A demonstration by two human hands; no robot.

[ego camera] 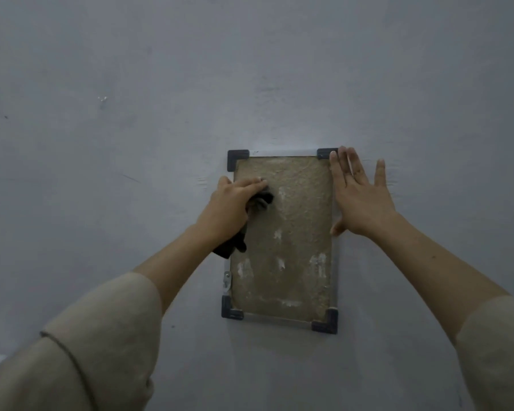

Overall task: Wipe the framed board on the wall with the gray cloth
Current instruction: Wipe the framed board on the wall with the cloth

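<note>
On the rough framed board [282,238], left hand [232,209] fingers clutch crumpled gray cloth [260,201] — right hand [359,197] splayed flat.

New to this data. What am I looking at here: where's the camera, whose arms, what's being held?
There is one picture, taken by a wide-angle camera worn on a person's head, looking forward and down along both arms. No robot is involved; the arms in cream sleeves are the wearer's own.

Ahead is a pale wall with a framed board hanging on it. The board is brownish with whitish patches, and its thin frame has dark corner pieces.

The left hand holds a bunched gray cloth in its grip and presses it against the upper left part of the board; a tail of cloth hangs below the wrist.

The right hand holds nothing. It lies flat with straight fingers along the board's right edge near the top corner, apparently steadying it.
</note>
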